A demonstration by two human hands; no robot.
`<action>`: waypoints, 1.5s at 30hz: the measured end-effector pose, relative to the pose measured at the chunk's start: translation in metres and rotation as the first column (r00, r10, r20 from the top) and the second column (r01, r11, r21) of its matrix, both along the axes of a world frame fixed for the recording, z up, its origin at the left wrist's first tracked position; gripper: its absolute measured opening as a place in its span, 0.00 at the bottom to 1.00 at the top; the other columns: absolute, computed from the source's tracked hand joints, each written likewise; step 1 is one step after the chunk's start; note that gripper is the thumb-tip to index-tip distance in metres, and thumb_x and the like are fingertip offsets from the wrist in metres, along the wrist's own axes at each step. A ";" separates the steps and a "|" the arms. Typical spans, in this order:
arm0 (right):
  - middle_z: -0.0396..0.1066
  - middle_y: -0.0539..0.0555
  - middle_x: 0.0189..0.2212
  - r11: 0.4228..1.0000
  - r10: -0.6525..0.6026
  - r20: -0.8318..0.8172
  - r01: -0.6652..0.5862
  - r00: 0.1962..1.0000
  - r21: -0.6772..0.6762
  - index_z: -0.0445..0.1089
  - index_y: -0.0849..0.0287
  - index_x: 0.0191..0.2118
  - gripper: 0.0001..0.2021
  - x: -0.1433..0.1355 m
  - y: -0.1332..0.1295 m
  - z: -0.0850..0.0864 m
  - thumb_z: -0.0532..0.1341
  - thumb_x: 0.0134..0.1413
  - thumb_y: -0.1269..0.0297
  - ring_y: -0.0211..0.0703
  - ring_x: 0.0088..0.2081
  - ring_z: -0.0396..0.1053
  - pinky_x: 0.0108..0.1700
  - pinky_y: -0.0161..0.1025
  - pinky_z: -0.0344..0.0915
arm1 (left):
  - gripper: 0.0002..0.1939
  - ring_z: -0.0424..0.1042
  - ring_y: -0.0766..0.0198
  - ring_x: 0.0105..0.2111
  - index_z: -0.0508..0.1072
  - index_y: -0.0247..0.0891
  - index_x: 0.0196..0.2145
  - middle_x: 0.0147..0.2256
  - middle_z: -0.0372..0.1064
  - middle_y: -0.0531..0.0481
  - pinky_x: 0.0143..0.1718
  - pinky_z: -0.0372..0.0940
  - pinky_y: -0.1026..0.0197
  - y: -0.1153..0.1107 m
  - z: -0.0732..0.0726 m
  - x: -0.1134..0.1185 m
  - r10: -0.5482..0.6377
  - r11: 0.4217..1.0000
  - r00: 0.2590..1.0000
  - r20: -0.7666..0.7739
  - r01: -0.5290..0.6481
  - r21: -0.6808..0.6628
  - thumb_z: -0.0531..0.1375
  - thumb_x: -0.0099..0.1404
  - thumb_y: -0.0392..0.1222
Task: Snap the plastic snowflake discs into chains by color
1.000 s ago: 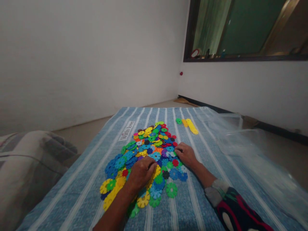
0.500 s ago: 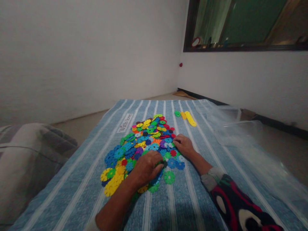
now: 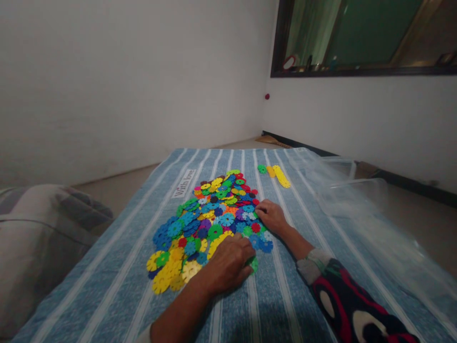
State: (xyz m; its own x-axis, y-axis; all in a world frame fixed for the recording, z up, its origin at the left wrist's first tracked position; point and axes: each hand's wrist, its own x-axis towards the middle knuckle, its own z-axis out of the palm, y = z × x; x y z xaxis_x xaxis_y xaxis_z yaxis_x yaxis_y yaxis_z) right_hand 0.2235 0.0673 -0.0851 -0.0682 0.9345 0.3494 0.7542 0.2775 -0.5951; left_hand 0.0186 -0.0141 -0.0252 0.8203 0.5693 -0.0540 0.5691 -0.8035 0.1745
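A heap of colourful notched plastic discs (image 3: 227, 219) is spread over the striped blue cloth. My left hand (image 3: 232, 262) lies over the heap's near right part, fingers curled down beside a green disc (image 3: 253, 265) that is partly covered; what the fingers hold, if anything, is hidden. At the heap's right edge rests my right hand (image 3: 270, 215), its fingers bent together near red and blue discs. Whether a disc is between those fingertips is too small to tell. A red disc (image 3: 256, 227) lies just below the right fingers.
Beyond the heap are a green disc (image 3: 262, 169), an orange piece (image 3: 271, 171) and a yellow row of discs (image 3: 282, 176). Clear plastic containers (image 3: 352, 193) stand at the right. A "With love" label (image 3: 184, 184) is at the left; a covered bulky object (image 3: 53, 238) sits beyond the cloth.
My left hand has moved toward me and slightly right, uncovering yellow and green discs and partly covering the green disc at the near right. My right hand has barely moved.
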 end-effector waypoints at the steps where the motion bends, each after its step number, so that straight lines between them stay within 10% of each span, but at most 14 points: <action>1: 0.71 0.50 0.31 1.000 0.000 -0.004 0.000 1.000 0.001 0.76 0.57 0.29 0.07 0.000 0.000 0.000 0.60 0.53 0.71 0.38 0.35 0.68 0.38 0.33 0.59 | 0.04 0.65 0.57 0.40 0.69 0.40 0.35 0.39 0.69 0.48 0.40 0.60 0.56 0.000 -0.001 0.000 0.001 1.000 1.000 0.003 -0.001 -0.003 0.58 0.61 0.40; 22: 0.71 0.51 0.31 1.000 0.009 -0.050 -0.009 0.999 0.008 0.77 0.59 0.30 0.07 0.002 0.000 0.000 0.60 0.53 0.71 0.39 0.35 0.69 0.38 0.34 0.60 | 0.06 0.69 0.60 0.36 0.75 0.39 0.30 0.31 0.70 0.50 0.37 0.60 0.60 0.007 -0.008 -0.003 0.201 0.969 0.959 0.202 -0.165 -0.184 0.60 0.53 0.34; 40: 0.73 0.52 0.27 0.987 0.029 -0.205 0.004 0.978 0.161 0.75 0.57 0.28 0.09 -0.006 -0.007 0.007 0.59 0.54 0.65 0.39 0.32 0.69 0.38 0.34 0.64 | 0.10 0.70 0.63 0.26 0.75 0.38 0.26 0.23 0.72 0.53 0.30 0.64 0.62 0.024 -0.016 -0.011 0.643 0.766 0.551 0.532 -0.465 -0.443 0.58 0.56 0.45; 45: 0.74 0.52 0.27 0.961 0.226 -0.147 -0.196 0.963 0.196 0.75 0.57 0.28 0.07 -0.022 -0.020 0.021 0.61 0.53 0.63 0.39 0.31 0.70 0.38 0.35 0.64 | 0.10 0.74 0.61 0.30 0.76 0.40 0.30 0.28 0.76 0.53 0.35 0.67 0.60 0.027 -0.020 -0.013 0.660 0.749 0.469 0.587 -0.478 -0.460 0.58 0.56 0.46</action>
State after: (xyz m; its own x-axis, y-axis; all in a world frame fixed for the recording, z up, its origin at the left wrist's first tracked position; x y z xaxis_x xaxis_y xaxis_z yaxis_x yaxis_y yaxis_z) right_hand 0.2018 0.0473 -0.0642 -0.1841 0.8266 0.5319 0.5615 0.5326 -0.6334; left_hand 0.0056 0.0132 -0.0453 0.1531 0.9710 0.1835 0.5213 -0.2371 0.8198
